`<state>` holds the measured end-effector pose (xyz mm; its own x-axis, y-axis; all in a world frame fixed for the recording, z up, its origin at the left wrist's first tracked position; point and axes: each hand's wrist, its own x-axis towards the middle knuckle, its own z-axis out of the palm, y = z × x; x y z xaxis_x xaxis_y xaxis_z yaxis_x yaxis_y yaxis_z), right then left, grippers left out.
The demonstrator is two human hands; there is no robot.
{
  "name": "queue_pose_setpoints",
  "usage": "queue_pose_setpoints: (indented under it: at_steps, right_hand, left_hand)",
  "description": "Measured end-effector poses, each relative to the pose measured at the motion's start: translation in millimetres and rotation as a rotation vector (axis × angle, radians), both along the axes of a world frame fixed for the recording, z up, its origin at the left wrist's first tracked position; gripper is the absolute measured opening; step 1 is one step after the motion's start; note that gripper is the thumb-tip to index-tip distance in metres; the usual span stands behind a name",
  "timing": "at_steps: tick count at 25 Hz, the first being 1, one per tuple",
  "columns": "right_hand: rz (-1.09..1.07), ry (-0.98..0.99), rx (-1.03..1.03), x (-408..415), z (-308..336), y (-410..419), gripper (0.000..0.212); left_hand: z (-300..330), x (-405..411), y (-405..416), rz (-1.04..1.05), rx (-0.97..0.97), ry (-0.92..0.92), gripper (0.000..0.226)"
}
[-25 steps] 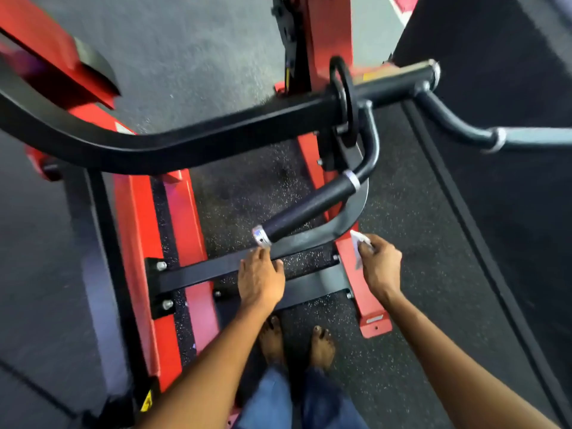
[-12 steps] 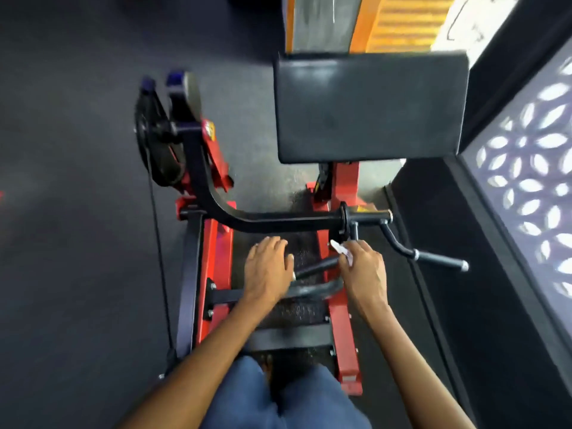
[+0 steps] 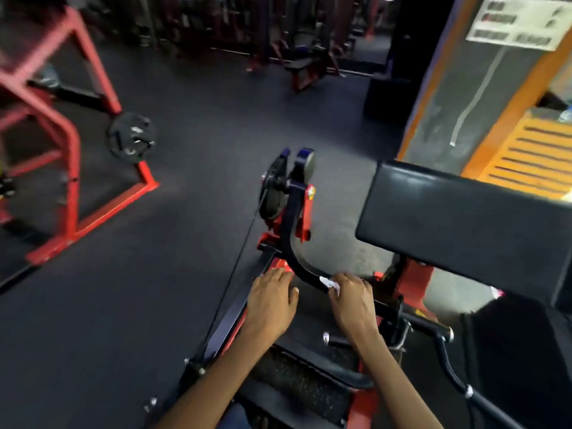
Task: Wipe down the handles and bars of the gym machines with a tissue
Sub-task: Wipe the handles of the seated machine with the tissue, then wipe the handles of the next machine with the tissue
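My right hand pinches a small white tissue and holds it against the curved black bar of a red and black gym machine. The bar rises to a weight plate at its far end. My left hand hovers just left of the bar with relaxed, straight fingers and holds nothing. Below my right hand a short black handle sticks out to the left, and another black handle runs down to the lower right.
The machine's black pad stands to the right. An orange and grey wall is behind it. A red frame with a weight plate stands at the left. Dark rubber floor spreads between them. More machines stand far back.
The view has lifted from the machine's base to the gym floor. My right hand with the tissue has moved from the low handle up onto the curved bar. My left hand followed.
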<state>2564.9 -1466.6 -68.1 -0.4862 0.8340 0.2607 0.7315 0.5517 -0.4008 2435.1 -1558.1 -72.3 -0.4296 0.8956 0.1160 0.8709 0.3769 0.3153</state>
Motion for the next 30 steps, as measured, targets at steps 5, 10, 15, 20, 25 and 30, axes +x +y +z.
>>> queue_pose_setpoints:
  at_steps: [5, 10, 15, 20, 25, 30]
  right_hand:
    - [0.357, 0.012, -0.045, -41, 3, -47, 0.011]
    - [0.621, -0.043, -0.099, -98, -3, -128, 0.005]
    - [0.853, -0.059, -0.090, -172, -2, -225, 0.005]
    - [1.002, -0.080, -0.075, -260, 1, -342, 0.014]
    - [1.089, -0.060, -0.055, -325, 16, -434, 0.017]
    - [1.147, -0.112, -0.036, -368, 28, -484, 0.019]
  left_hand:
    - [4, -2, -82, 0.329, -0.025, -0.023, 0.043]
    - [7, -19, -182, 0.596, -0.035, -0.043, 0.041]
    - [10, -56, -291, 0.860, -0.014, -0.041, 0.042]
    - [24, -114, -415, 1.031, -0.004, -0.023, 0.040]
    - [30, -168, -501, 1.146, -0.017, -0.014, 0.037]
    - [39, -203, -546, 1.187, -0.043, -0.029, 0.036]
